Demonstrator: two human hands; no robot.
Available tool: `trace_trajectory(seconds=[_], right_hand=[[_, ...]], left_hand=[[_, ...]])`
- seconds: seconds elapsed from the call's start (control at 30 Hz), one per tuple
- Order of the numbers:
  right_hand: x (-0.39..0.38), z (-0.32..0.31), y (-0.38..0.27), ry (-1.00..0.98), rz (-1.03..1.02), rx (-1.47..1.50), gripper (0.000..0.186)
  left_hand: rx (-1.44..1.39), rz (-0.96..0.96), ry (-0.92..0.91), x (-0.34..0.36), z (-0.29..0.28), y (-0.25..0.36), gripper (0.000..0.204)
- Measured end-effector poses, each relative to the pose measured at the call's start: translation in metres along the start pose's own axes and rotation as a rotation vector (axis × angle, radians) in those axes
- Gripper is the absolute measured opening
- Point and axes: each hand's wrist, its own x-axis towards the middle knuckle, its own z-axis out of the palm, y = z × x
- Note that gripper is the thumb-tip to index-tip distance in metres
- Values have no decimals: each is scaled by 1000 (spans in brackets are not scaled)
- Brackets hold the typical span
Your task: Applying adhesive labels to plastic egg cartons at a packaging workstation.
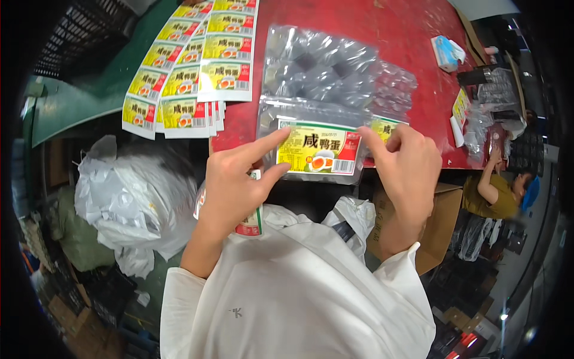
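A yellow, red and green label [318,149] with pictures of eggs lies flat across the front of a clear plastic egg carton [317,108]. My left hand [242,179] is at the label's left edge, index finger and thumb spread to its upper and lower corners. A strip of labels [250,224] shows beneath this palm, apparently held by the other fingers, which are hidden. At the label's upper right corner is the thumb of my right hand [409,170]; its other fingers are curled. The carton's open half, with egg-shaped hollows, extends away from me.
Printed label sheets [224,54] lie at the far left of the red table [412,24]. More clear cartons [394,87] sit right of the front one. A tissue pack [445,52] is at far right. Below stand white bags [128,197] and a cardboard box [439,233]. A person [493,191] is at right.
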Motion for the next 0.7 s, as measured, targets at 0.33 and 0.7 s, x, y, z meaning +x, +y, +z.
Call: trace_trajectory(seconds=[0.33,0.7], right_hand=[[-14,23,-3,51,-809,299,76],[-29,64,-26,133,-847,47,91]], left_hand=[[-299,-120,-81,-16,-9,-7,44],[-396,-186,96,-33,-14,-26,30]])
